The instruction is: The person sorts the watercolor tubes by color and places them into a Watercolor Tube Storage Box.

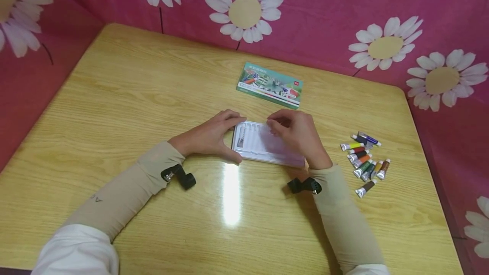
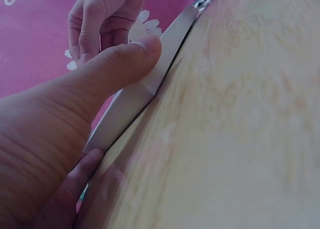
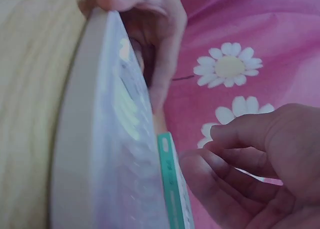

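A white plastic paint tray (image 1: 259, 155) with moulded slots lies on the table. A single silver-ended paint tube (image 1: 241, 137) sits in its leftmost slot. My left hand (image 1: 210, 136) grips the tray's left end, thumb at the near corner and fingers at the far one; the left wrist view shows the thumb (image 2: 132, 56) against the tray's side. Over the tray's right part hovers my right hand (image 1: 298, 133), its fingers loosely bent. Nothing shows between its thumb and fingers in the right wrist view, where the tray's wall (image 3: 82, 124) stands at left.
Behind the tray lies a green printed paint box (image 1: 270, 86). Several coloured paint tubes (image 1: 361, 160) are heaped to the right, with a brown-banded tube (image 1: 365, 188) nearest. The wooden table (image 1: 126, 92) meets a pink flowered cloth (image 1: 313, 24) at the back and sides.
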Demonstrator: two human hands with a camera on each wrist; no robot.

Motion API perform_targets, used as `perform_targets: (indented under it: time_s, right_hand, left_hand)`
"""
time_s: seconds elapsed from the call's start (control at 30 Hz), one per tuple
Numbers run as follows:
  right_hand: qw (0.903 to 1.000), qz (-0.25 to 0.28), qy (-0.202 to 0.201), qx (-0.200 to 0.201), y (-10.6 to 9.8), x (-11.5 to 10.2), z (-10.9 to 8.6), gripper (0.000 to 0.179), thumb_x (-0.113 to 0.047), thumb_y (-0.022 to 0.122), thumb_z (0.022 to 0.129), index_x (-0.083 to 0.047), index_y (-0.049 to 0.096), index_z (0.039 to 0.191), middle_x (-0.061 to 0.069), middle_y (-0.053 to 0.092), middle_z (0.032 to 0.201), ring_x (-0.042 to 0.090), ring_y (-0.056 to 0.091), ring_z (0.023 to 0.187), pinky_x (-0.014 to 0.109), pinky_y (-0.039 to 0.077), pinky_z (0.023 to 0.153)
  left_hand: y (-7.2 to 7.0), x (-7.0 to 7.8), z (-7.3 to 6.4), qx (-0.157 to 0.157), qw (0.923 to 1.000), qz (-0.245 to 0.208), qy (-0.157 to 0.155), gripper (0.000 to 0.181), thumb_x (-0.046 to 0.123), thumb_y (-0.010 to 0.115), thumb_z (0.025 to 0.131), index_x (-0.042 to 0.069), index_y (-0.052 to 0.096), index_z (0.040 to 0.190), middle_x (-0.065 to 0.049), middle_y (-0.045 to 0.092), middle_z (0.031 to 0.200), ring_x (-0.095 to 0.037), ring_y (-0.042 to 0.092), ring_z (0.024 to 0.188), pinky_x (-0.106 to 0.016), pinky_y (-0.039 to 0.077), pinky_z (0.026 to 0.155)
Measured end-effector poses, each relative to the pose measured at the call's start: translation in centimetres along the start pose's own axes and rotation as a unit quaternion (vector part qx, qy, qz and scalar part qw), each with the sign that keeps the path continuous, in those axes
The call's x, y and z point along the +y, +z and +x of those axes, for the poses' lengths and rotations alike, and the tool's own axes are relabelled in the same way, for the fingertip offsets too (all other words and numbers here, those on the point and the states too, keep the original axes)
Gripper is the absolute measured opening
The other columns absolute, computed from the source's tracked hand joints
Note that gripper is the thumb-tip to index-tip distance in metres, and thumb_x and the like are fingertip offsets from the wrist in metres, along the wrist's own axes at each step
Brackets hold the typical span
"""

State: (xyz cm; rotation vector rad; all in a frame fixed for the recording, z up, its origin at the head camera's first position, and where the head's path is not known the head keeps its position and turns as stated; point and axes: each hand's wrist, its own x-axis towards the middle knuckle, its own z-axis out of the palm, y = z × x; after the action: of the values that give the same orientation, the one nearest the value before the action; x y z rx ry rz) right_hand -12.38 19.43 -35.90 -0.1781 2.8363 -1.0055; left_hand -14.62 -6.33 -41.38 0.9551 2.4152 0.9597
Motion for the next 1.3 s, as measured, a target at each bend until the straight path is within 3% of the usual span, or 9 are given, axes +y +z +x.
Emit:
perform_targets:
  time_s: [0.43, 0.77, 1.3]
  right_hand:
    - [0.9985, -0.032, 0.036, 0.028, -2.5, 0.7, -0.1, 0.024, -0.029, 0.068, 0.100, -0.012, 0.078, 0.114, 0.011, 0.078, 0.110, 0.023, 0.070, 0.095, 0.027, 0.052, 0.075]
    - [0.9952, -0.059, 0.064, 0.044, -5.3, 2.5, -0.8, 0.036, -0.042, 0.066, 0.100, -0.014, 0.076, 0.120, 0.013, 0.076, 0.115, 0.028, 0.067, 0.099, 0.029, 0.050, 0.073]
    - [0.9861, -0.073, 0.121, 0.088, -9.1, 5.1, -2.1, 0.048, -0.052, 0.068, 0.096, -0.012, 0.073, 0.122, 0.018, 0.076, 0.106, 0.027, 0.073, 0.079, 0.028, 0.055, 0.062]
  left_hand:
    - [0.1, -0.1, 0.0, 0.010, 0.9999, 0.003, 0.010, 0.118, 0.060, 0.091, 0.068, 0.012, 0.036, 0.162, -0.008, 0.038, 0.161, -0.024, 0.038, 0.149, -0.044, 0.035, 0.127]
    - [0.2, -0.2, 0.0, 0.005, 1.0000, 0.004, 0.005, 0.118, 0.062, 0.090, 0.069, 0.014, 0.035, 0.162, -0.007, 0.037, 0.161, -0.024, 0.037, 0.149, -0.044, 0.036, 0.126]
    - [0.2, 0.0, 0.0, 0.006, 0.9999, 0.006, 0.005, 0.117, 0.060, 0.090, 0.069, 0.012, 0.036, 0.161, -0.007, 0.037, 0.161, -0.024, 0.037, 0.149, -0.044, 0.035, 0.126]
